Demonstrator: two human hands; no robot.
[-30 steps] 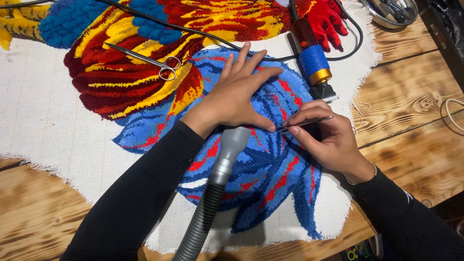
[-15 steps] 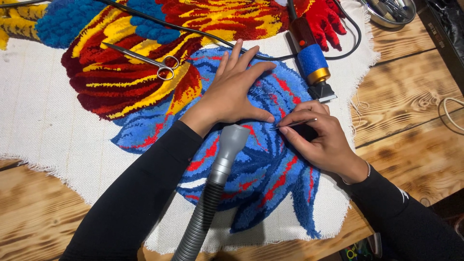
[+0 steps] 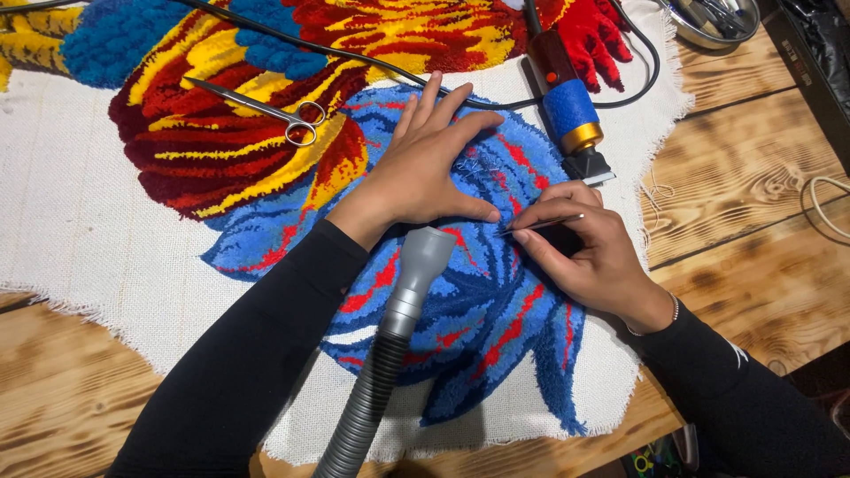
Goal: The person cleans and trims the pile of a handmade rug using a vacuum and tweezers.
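A tufted rug (image 3: 266, 159) in blue, red and yellow lies on white backing cloth (image 3: 71, 230) over a wooden table (image 3: 744, 186). My left hand (image 3: 429, 164) rests flat, fingers spread, on the rug's blue part. My right hand (image 3: 580, 252) pinches thin metal tweezers (image 3: 544, 224), their tip touching the blue pile just beside my left thumb. A grey vacuum hose (image 3: 390, 345) with its nozzle lies between my forearms, pointing at that spot.
Scissors (image 3: 266, 108) lie on the rug's red and yellow area. An electric trimmer (image 3: 571, 111) with a blue grip and black cord lies above my right hand. A metal bowl (image 3: 708, 19) of tools stands at the back right. A white cord (image 3: 828, 208) is at the right edge.
My right hand has shifted the tweezers slightly left toward my left thumb. My left hand stays pressed on the rug.
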